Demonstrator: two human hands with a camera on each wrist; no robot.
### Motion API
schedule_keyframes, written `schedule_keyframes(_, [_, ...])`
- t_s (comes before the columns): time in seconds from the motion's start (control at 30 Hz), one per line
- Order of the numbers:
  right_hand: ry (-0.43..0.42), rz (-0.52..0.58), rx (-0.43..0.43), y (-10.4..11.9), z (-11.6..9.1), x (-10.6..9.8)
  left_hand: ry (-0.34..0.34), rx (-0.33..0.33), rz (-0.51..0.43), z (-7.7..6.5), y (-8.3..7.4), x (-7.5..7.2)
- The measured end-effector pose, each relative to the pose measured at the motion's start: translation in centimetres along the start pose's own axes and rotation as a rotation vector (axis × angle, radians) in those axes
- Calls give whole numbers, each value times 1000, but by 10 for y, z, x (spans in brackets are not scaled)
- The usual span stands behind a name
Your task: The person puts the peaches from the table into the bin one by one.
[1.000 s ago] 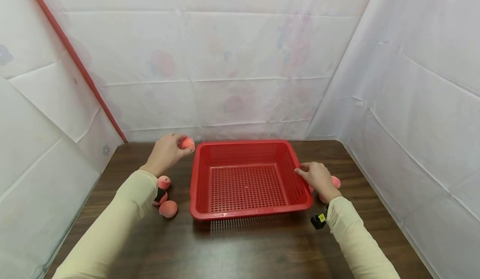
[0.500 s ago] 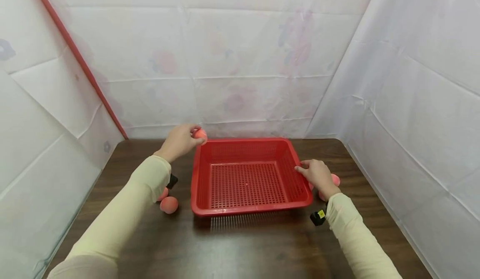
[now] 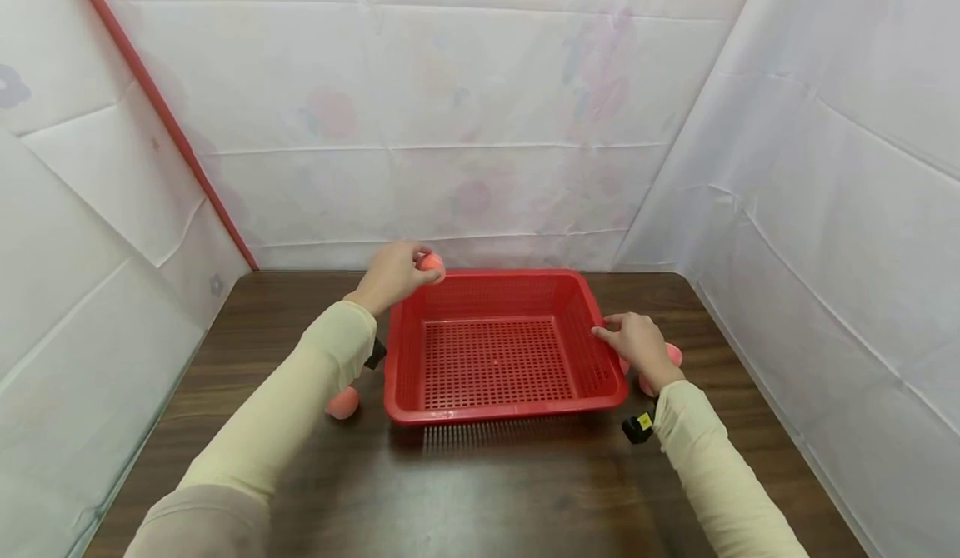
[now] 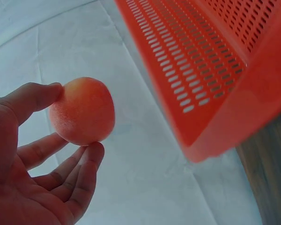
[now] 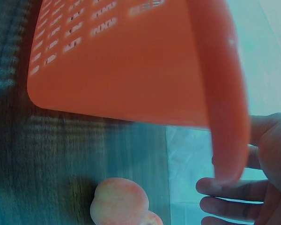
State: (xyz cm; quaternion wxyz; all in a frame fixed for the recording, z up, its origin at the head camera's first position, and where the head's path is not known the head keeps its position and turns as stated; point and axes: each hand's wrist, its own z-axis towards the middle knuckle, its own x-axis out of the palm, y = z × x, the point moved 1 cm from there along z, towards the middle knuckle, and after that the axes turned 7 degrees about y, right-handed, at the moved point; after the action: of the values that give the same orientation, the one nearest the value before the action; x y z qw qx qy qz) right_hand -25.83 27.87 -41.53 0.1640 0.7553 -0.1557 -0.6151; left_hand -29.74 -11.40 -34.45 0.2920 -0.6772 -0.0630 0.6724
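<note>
Left hand (image 3: 393,275) with 1 peach (image 3: 431,267) pinched between thumb and fingertips, raised at the far left part of a red basket (image 3: 502,415); in the head view the peach overlaps the far rim, while the left wrist view shows it apart from the basket, and whether it lies over or behind that rim cannot be told. Right hand (image 3: 639,346) gripping the basket's right rim, thumb toward the inside; in the right wrist view the rim hides parts of the digits, so the full contact is unclear. The basket, slotted in walls and floor, is at the middle of a dark wooden table (image 3: 465,500). To its left, another peach (image 3: 343,403) is partly covered by the left sleeve (image 3: 292,391). To its right, further peaches (image 3: 674,353) are broken up by the right hand and wrist; the right wrist view shows 2, each cut off by the lower edge. A black device (image 3: 638,429) with a yellow label sits beside the right cuff, partly hidden
</note>
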Motion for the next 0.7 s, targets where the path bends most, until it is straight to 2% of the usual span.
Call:
schedule_keyframes(0.13, [12, 19, 2, -1, -2, 2, -11, 13, -7, 2, -3, 10])
schedule_keyframes(0.37, [18, 17, -7, -2, -3, 3, -25, 10, -79, 6, -5, 26])
schedule_keyframes(0.53, [1, -29, -46, -2, -4, 2, 3, -30, -120, 9, 1, 40])
schedule_keyframes(0.7, [14, -18, -33, -2, -6, 2, 43, -83, -97, 11, 3, 50])
